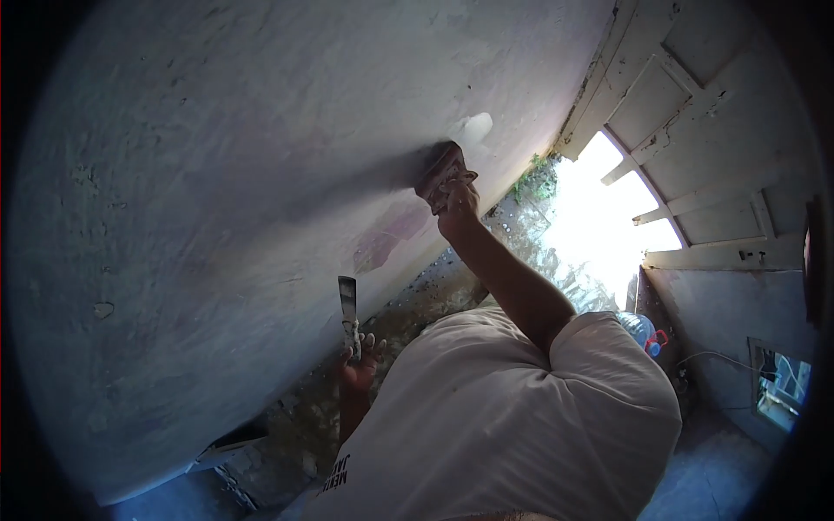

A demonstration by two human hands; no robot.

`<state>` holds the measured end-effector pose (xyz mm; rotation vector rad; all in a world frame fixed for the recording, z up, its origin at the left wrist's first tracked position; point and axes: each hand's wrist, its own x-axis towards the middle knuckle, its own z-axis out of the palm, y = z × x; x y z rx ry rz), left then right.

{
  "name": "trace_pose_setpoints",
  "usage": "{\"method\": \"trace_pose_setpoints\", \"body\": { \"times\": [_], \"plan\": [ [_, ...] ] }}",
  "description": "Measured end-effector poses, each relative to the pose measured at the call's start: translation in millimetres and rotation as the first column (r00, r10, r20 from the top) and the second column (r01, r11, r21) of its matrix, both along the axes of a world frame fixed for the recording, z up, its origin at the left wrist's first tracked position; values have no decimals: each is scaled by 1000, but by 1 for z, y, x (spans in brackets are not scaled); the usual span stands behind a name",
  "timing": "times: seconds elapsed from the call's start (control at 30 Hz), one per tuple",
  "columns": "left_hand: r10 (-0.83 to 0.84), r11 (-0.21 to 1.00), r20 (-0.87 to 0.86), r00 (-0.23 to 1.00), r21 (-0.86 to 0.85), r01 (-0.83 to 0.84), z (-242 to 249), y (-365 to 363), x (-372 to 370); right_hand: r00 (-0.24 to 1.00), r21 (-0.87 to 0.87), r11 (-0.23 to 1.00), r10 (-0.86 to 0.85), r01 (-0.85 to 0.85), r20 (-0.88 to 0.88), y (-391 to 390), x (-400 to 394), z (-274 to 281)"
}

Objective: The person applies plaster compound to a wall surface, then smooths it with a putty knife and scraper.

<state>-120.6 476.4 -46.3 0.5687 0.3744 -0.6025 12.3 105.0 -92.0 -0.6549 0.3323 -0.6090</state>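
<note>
Upper ctr of frame, R hand, arm outstretched, grips a reddish-brown tool near the wall's white patch; lower ctr-left, L hand, fingers part-spread, holds scraper pointing up.

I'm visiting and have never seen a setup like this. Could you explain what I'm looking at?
Gladly. No robot is at work here, just a person's two bare hands. The one picture comes from a camera worn on the head, looking forward and down, so the person's own shirt fills the lower part. The right hand holds a broad reddish-brown tool at the wall, close to a white patch; I can't tell exactly what tool it is. The left hand holds a flat-bladed scraper. A purplish patch also shows on the wall. To the right are a panelled door and a plastic jug with a red handle.
</note>
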Motion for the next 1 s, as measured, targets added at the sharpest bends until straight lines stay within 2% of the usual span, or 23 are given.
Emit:
{"method": "trace_pose_setpoints", "body": {
  "times": [0.03, 0.13, 0.17, 0.2, 0.23, 0.27, 0.3, 0.33, 0.37, 0.4, 0.43, 0.47, 0.5, 0.57, 0.6, 0.63, 0.67, 0.7, 0.73, 0.77, 0.87, 0.93, 1.0],
  "plan": [
    [-13, 1000, 3, 1000, -8, 13, -1, -1, 2, 997, -353, 933, -79, 72, -7, 4, -4, 12],
    [-59, 998, 31, 998, 2, 59, 6, -7, 9, 993, -633, 767, -112, 103, 27, 0, -17, 48],
    [-72, 997, 44, 996, 9, 71, 7, -10, 13, 996, -587, 806, -84, 82, 24, -7, -11, 30],
    [-76, 997, 50, 996, 19, 76, 5, -12, 17, 998, -184, 982, 48, -41, 30, -9, -25, 81],
    [-75, 997, 60, 995, 28, 74, 2, -13, 19, 996, 296, 952, 62, -80, 69, -10, -40, 133],
    [-67, 997, 69, 995, 37, 64, 0, -13, 21, 965, 308, 938, 83, -161, 250, -22, -45, 135],
    [-86, 996, 84, 993, 17, 85, -3, -12, 21, 963, -532, 806, -180, 261, 199, -44, -52, 114],
    [-90, 996, 89, 992, 12, 90, -2, -12, 19, 851, -915, -50, -351, 400, 392, -59, -54, 95],
    [-100, 995, 91, 991, 8, 100, 2, -15, 26, 927, -704, 606, -287, 371, 242, -59, -50, 109],
    [-107, 994, 95, 990, 4, 107, 3, -16, 27, 980, -164, 976, -120, 145, 156, -58, -51, 124],
    [-118, 993, 109, 987, -9, 120, -1, -15, 27, 985, -336, 926, -168, 173, 44, -66, -41, 120],
    [-124, 992, 120, 985, -17, 127, -3, -15, 27, 969, -563, 809, -241, 170, -55, -66, -36, 112],
    [-132, 991, 130, 983, -21, 135, -3, -14, 28, 934, -754, 644, -336, 131, -125, -47, -31, 132],
    [-114, 993, 106, 988, -14, 116, 3, -18, 27, 878, -940, 318, -476, 124, -45, -9, -5, 131],
    [-107, 994, 106, 989, -21, 109, 0, -19, 27, 912, -906, 405, -407, 123, -59, 22, 2, 134],
    [-102, 994, 106, 989, -25, 105, -4, -18, 29, 884, -955, 260, -468, 141, 3, 49, 6, 131],
    [-101, 994, 107, 989, -26, 104, -5, -17, 29, 913, -935, 298, -405, 193, 60, 73, 3, 127],
    [-107, 993, 99, 989, -33, 111, -6, -15, 32, 934, -944, 271, -346, 188, 87, 93, -9, 128],
    [-114, 992, 92, 989, -38, 118, -6, -14, 31, 966, -942, 301, -251, 145, 69, 107, -20, 118],
    [-121, 991, 84, 989, -44, 125, -6, -14, 32, 984, -959, 259, -158, 117, 78, 111, -34, 122],
    [-133, 987, 104, 986, -74, 142, -9, -8, 34, 994, -881, 465, -13, -88, -106, 94, -53, 107],
    [-100, 989, 85, 991, -104, 109, -12, -3, 32, 962, -655, 743, -60, -135, -266, 68, -53, 78],
    [-56, 991, 74, 996, -116, 64, -10, -3, 30, 932, -710, 703, -232, -37, -278, 14, -56, 62]
  ]
}}
